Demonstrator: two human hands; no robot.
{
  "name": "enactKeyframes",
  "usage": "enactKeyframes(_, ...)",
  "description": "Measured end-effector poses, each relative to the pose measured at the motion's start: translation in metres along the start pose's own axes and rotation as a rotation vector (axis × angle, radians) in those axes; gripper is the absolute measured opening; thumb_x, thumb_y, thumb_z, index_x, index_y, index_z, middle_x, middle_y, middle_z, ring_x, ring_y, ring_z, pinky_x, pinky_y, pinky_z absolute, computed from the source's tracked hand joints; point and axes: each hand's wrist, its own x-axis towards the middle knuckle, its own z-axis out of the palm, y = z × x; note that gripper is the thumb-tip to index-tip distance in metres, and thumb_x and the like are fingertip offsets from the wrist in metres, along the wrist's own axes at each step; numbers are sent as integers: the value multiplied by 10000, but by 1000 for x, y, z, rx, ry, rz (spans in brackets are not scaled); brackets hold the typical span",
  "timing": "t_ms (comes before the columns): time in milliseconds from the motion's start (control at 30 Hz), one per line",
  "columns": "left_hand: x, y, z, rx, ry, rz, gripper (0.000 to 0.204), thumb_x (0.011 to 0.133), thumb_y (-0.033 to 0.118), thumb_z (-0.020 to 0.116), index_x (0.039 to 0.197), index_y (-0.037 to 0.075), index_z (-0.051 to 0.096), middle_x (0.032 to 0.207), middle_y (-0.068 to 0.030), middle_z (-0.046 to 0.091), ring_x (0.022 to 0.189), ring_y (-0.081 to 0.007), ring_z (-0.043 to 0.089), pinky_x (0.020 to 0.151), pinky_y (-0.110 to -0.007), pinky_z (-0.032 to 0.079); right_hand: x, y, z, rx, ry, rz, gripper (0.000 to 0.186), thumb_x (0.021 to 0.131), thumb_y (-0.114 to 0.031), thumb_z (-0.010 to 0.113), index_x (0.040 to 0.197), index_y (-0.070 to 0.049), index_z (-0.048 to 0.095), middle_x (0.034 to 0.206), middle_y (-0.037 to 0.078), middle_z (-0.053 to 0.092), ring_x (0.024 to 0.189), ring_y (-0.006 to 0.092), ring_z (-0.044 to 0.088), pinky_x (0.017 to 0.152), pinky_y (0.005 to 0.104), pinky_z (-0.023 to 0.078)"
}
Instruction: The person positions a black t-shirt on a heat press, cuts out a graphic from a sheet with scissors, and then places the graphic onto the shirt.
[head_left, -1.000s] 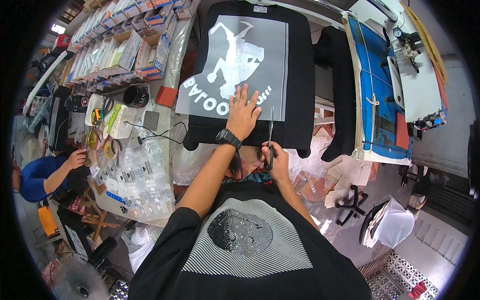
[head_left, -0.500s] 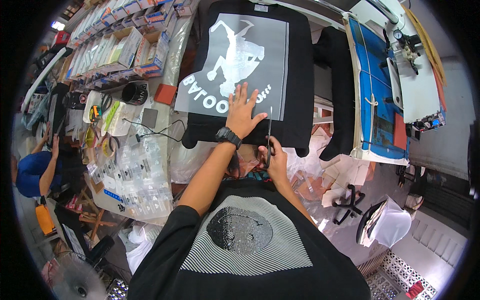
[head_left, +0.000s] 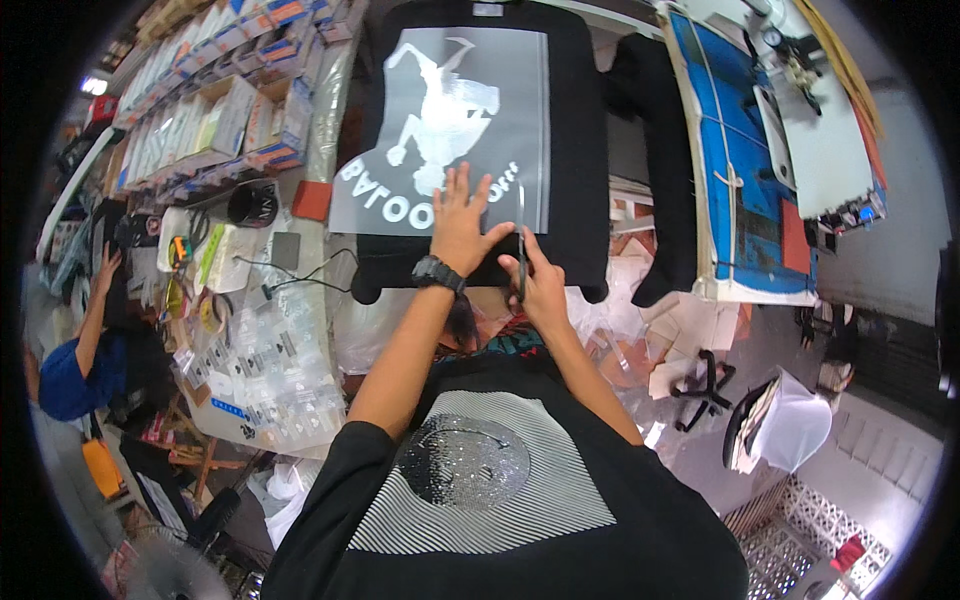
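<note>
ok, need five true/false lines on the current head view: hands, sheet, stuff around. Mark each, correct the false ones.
1. The right hand holds scissors. True.
2. The left hand is also gripping the scissors. False: its spread fingers lie over the translucent film sheet.
3. The film sheet lies on a black garment. True.
4. The dark watch is on the right wrist. False: it is on the left wrist.
5. A co-worker at the left side of the view wears a blue sleeve. True.
</note>
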Motion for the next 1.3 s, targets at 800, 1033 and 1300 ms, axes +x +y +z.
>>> enactKeyframes(800,2,5,-8,-9,-26,-43,818,784,403,781,1475,128,438,1594,-218,243,1480,-421,201,1151,-613,191,83,-44,-12,-54,-28,-50,675,940,-414,672,1418,21,476,564,76,570,446,123,583,424,289,444)
enactKeyframes(1033,5,8,-10,-16,-48,-51,844,774,437,777,1477,120,433,1599,-217,228,1479,-425,197,1155,-615,185,133,-57,-15,-89,-13,-53,635,952,-394,656,1400,23,490,570,81,571,452,133,582,421,307,460)
enactKeyframes(1300,7,13,-18,-57,-85,-96,856,775,457,777,1485,134,426,1610,-212,210,1482,-426,188,1155,-619,174,224,-79,-19,-112,4,-100,693,939,-442,666,1394,53,496,591,62,565,460,116,566,419,285,470)
